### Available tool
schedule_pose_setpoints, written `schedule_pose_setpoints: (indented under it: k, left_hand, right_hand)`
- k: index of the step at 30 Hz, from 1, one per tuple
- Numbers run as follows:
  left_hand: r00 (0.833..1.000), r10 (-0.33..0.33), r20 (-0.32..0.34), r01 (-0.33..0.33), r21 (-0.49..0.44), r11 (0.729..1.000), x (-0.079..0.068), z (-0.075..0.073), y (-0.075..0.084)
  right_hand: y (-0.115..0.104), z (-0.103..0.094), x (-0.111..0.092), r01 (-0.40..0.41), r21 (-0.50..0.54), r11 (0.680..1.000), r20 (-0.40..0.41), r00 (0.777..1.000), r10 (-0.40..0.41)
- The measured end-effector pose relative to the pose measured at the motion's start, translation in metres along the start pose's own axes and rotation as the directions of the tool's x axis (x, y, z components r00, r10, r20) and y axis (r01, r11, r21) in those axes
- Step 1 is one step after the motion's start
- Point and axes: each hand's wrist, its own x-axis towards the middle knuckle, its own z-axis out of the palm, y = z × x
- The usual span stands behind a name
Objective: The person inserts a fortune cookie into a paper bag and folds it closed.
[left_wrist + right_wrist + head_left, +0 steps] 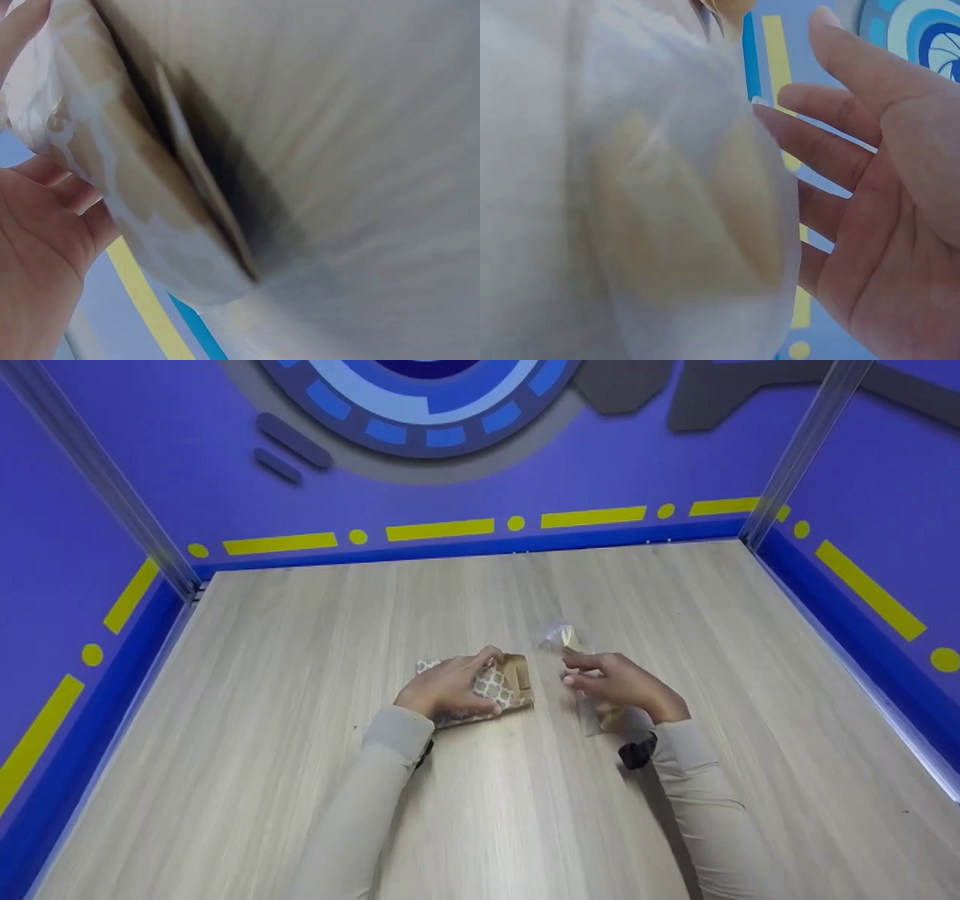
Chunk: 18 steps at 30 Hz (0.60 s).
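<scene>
My left hand (454, 686) grips a small cardboard box (495, 684) across its top, thumb on the near side and fingers on the far side. The box has a tan-and-white lattice print, and a plain brown flap (517, 671) shows at its right end. A flap edge sticks out from the box (127, 150) in the left wrist view. To the right, my right hand (619, 684) is beside a clear plastic packet (682, 210) with folded, golden-tan pieces inside. Its fingers are loosely extended, fingertips right at the packet's edge. Another clear wrapper (556, 634) lies just beyond the fingertips.
Both hands work over a pale wood-grain table (300, 660). Blue panels (450, 510) with yellow dashes stand along its back and sides, joined by metal corner posts (799, 457). A black wrist strap (637, 751) is on the right wrist.
</scene>
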Motion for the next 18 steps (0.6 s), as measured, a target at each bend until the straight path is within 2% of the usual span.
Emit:
schedule_pose_setpoints:
  k: [7, 12, 18]
  left_hand:
    - [1.000, 0.002, 0.006, -0.002, -0.005, 1.000, 0.000, -0.001, 0.000]
    - [1.000, 0.013, 0.003, -0.013, -0.007, 1.000, 0.001, 0.000, -0.001]
    - [1.000, 0.006, 0.001, -0.006, -0.003, 1.000, 0.001, 0.001, -0.002]
  right_hand:
    - [0.012, -0.010, -0.020, -0.055, 0.038, 0.998, -0.059, 0.997, 0.057]
    - [0.019, -0.015, -0.032, -0.099, 0.059, 0.993, -0.043, 0.994, 0.101]
    - [0.024, -0.019, -0.040, -0.108, -0.022, 0.994, -0.028, 0.994, 0.108]
